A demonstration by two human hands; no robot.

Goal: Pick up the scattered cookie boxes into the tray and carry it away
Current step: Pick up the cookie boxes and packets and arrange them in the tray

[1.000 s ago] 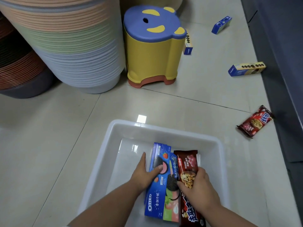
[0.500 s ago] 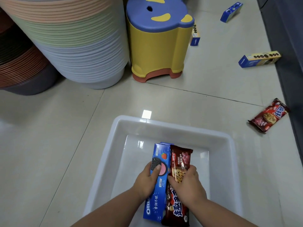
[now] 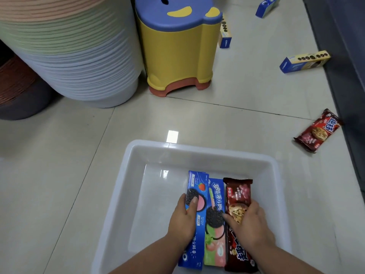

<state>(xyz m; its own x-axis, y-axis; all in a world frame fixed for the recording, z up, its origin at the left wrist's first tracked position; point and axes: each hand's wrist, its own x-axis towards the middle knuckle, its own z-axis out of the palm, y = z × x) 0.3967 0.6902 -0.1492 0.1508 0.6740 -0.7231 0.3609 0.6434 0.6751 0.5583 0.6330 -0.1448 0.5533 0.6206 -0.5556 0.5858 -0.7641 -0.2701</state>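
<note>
Our left hand (image 3: 184, 220) palm-down with thumb extended, our right hand (image 3: 249, 224) curled with fingers bent, forearms converging.

Tray (image 3: 126, 194): sitting on the floor (image 3: 59, 175), nearest the person.
In the tray: a cookie box (image 3: 194, 234) lying left, touching a cookie packet (image 3: 238, 194) lying right.
Stool (image 3: 177, 46): standing behind the tray.
Stacked tubs (image 3: 69, 56): standing left of the stool.
Loose packet (image 3: 318, 131): lying right of the tray.
Loose boxes: one (image 3: 305, 61) lying behind the loose packet, one (image 3: 225, 34) touching the stool's right side, one (image 3: 266, 6) farthest back.
</note>
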